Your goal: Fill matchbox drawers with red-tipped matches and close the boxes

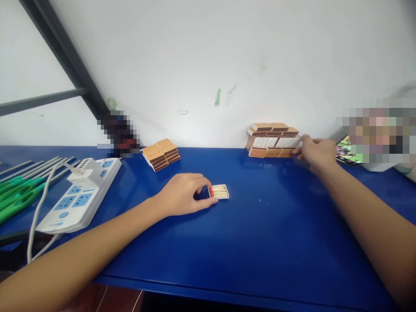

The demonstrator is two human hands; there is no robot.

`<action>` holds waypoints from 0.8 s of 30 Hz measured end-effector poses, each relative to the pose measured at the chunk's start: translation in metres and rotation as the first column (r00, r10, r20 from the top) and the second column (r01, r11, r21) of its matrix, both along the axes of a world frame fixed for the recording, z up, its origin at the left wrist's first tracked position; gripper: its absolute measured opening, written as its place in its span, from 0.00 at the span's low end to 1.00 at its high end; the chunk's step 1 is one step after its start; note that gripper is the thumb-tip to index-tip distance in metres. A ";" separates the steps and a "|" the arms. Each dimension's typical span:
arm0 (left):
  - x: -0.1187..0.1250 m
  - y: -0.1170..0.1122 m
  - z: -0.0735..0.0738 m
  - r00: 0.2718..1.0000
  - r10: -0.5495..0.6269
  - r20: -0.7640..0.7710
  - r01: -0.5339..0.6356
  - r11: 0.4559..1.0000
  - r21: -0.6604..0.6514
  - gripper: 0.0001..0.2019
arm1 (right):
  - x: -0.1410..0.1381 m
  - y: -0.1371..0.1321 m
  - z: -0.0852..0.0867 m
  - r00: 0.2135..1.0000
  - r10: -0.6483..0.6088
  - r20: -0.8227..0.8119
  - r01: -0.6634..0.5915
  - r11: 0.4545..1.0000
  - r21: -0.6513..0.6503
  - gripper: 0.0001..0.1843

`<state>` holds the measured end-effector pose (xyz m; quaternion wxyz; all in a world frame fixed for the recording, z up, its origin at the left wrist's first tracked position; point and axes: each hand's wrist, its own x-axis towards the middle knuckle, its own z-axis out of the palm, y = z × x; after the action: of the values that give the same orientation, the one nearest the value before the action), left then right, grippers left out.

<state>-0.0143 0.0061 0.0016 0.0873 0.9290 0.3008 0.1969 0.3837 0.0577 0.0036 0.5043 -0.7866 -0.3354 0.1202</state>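
An open tray of red-tipped matches (219, 191) lies on the blue table (266, 234) near the middle. My left hand (184, 194) rests beside it, thumb and fingers pinching the tray's left end. My right hand (316, 152) reaches to the back right and touches the right end of a stack of matchboxes (272, 140) standing against the wall, fingers closed on its edge. A second, smaller pile of orange matchboxes (161, 154) sits at the back, left of centre.
A white power strip (79, 196) with a plugged-in adapter and cable lies at the left. Green-handled tools (22, 184) lie at the far left. A colourful packet (347, 151) sits by the wall at the right. A dark metal frame (65, 56) crosses the upper left.
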 end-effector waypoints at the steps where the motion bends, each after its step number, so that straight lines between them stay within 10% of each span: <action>1: 0.000 0.000 0.000 1.000 0.004 0.005 -0.004 1.000 0.001 0.17 | -0.001 -0.001 0.001 0.999 0.035 -0.036 -0.035 0.999 -0.012 0.16; 15: 0.000 0.000 0.001 1.000 0.008 0.000 -0.008 1.000 -0.009 0.16 | 0.006 -0.007 0.001 0.990 0.074 -0.117 -0.094 0.981 -0.169 0.13; 24: 0.000 0.001 0.000 0.999 0.048 0.027 -0.048 0.998 0.027 0.16 | 0.016 -0.004 0.011 0.965 -0.145 0.218 0.164 0.984 -0.073 0.09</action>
<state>-0.0145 0.0074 0.0011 0.0736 0.9200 0.3190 0.2154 0.4000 0.0535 0.0142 0.4376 -0.8406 -0.3190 0.0111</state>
